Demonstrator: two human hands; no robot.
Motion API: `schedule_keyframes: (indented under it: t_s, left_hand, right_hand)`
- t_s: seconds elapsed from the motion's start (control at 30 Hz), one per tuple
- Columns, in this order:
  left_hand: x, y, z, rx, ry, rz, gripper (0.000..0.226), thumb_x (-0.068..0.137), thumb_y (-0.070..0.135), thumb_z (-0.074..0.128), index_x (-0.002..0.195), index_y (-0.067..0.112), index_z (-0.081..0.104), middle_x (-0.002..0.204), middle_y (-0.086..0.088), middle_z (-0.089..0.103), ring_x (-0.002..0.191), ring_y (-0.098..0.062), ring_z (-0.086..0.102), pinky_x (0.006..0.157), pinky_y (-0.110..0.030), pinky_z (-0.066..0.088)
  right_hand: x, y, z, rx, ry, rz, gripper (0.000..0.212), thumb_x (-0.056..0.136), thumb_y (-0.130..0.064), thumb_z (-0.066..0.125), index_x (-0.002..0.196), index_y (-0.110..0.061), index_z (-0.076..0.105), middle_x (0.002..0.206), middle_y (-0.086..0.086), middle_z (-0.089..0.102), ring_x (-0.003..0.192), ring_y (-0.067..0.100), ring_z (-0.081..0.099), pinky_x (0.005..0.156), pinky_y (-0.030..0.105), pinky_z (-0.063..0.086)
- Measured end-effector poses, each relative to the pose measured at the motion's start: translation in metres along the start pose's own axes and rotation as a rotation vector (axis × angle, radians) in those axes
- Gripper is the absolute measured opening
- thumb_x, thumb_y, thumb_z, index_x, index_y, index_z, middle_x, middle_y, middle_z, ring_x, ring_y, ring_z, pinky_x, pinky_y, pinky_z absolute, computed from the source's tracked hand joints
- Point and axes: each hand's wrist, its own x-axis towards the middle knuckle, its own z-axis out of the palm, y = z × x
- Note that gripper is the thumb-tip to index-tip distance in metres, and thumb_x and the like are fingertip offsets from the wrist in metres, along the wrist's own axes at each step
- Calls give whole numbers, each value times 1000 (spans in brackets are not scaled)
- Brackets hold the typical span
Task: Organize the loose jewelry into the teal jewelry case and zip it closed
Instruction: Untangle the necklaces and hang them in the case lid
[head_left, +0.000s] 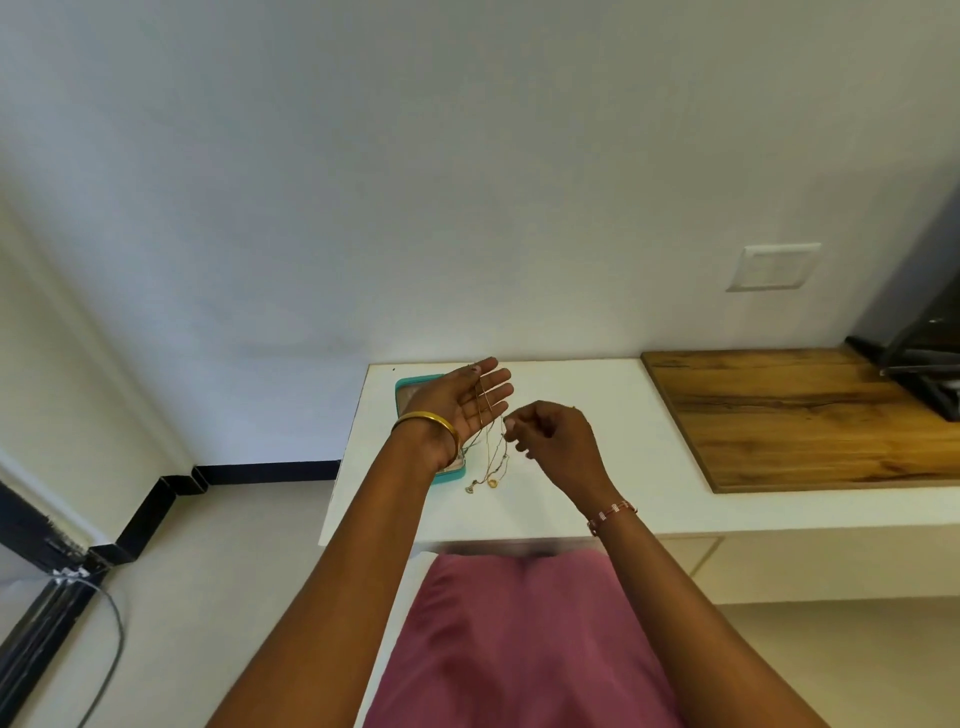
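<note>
Thin gold chains (491, 447) (small pendants)

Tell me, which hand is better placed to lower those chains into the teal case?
Probably the left hand. The chains drape from its open fingers, and it hovers right over the case. The right hand only pinches one strand, farther from the case.

Bare white counter (582, 467) right of teal case (410, 387).

White desk (597, 441) w/ wood board (795, 415) at right; wall switch plate (774, 266) above.
</note>
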Motion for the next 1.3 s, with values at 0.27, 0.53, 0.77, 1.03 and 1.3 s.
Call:
schedule_keyframes:
  t_s: [0.27, 0.53, 0.77, 1.03, 1.3]
  left_hand:
    - [-13, -5, 2, 80, 18, -20, 20, 94, 12, 44, 95, 9, 63, 105, -14, 64, 99, -28, 63, 79, -35, 52]
    - [-22, -13, 5, 106, -18, -6, 20, 91, 8, 48, 86, 11, 67, 75, -6, 74, 77, -19, 70, 72, -32, 56]
    - [-24, -13, 4, 155, -5, -14, 18, 90, 8, 50, 84, 11, 67, 82, -8, 71, 84, -25, 66, 81, -38, 54]
    - [-25, -19, -4, 423, 53, 16, 21, 93, 12, 46, 81, 11, 64, 78, -7, 63, 70, -19, 61, 71, -28, 53]
    - [-28, -23, 2, 769, 6, 83, 13, 92, 10, 47, 90, 7, 60, 67, -5, 54, 56, -14, 52, 58, -20, 51]
  right_hand:
    - [0, -23, -2, 61, 220, 21, 18, 84, -20, 65, 90, -4, 63, 76, 6, 62, 67, 16, 59, 64, 22, 50]
    - [-8, -31, 7, -228, 176, -59, 14, 82, -16, 65, 88, -5, 70, 73, 0, 56, 59, 4, 46, 51, 6, 29]
    - [-8, -35, 0, 37, 95, 46, 11, 81, -9, 65, 71, -6, 66, 66, 10, 60, 60, 17, 51, 59, 20, 43]
    - [-12, -36, -24, 451, -22, 237, 8, 86, -9, 59, 81, -7, 66, 68, 10, 63, 60, 18, 57, 58, 21, 49]
    - [-11, -43, -25, 338, -39, 179, 11, 86, -10, 60, 90, -2, 68, 70, 9, 64, 63, 19, 61, 58, 20, 50]
